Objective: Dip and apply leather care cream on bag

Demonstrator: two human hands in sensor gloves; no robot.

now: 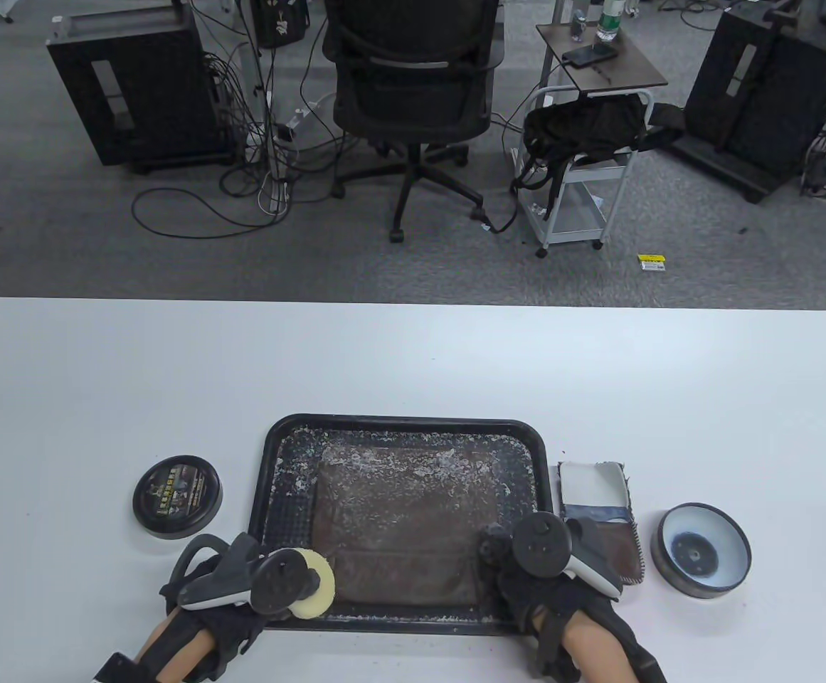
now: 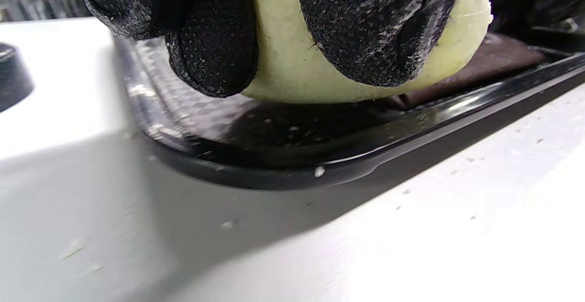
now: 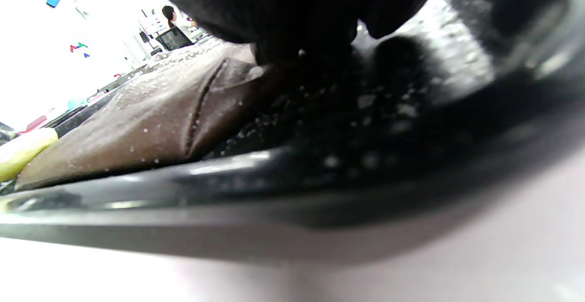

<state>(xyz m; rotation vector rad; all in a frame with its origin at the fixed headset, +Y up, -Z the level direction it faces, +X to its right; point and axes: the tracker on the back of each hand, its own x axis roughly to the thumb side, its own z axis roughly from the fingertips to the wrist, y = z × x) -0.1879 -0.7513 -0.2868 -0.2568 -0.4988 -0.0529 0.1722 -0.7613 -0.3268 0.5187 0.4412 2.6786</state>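
where wrist-seen: fingers [image 2: 374, 32] round sponge [image 2: 292, 60]

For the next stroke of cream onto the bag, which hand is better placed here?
Left. The left hand already grips the yellow sponge over the tray's near-left corner, beside the brown bag. The right hand holds no applicator; its fingers rest at the bag's near-right corner, likely steadying it.

Left hand [image 1: 238, 580] low with fingers [image 2: 365, 32] curled, right hand [image 1: 555, 569] palm down, fingertips [image 3: 301, 41] pressed downward.
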